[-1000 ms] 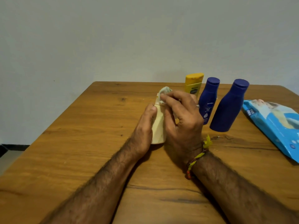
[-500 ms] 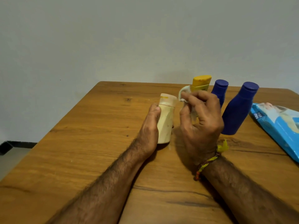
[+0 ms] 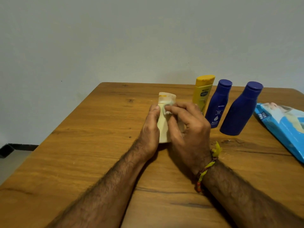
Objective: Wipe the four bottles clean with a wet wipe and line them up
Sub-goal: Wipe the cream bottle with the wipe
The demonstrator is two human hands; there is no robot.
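Cream bottle [image 3: 162, 129] is standing upright on the wooden bench [image 3: 82, 153], gripped on its left side by the left hand [image 3: 150, 130]. Right hand [image 3: 187, 127] is pinching a wet wipe [image 3: 167, 110] against the bottle just below its cap. Yellow bottle [image 3: 202, 92], labelled blue bottle [image 3: 217, 104] and plain blue bottle [image 3: 238, 111] are standing in a row to the right, near a blue wipes pack [image 3: 283, 125].

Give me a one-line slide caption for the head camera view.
Left hand steadies a cream bottle while the right hand rubs it with a wet wipe; three bottles wait alongside.
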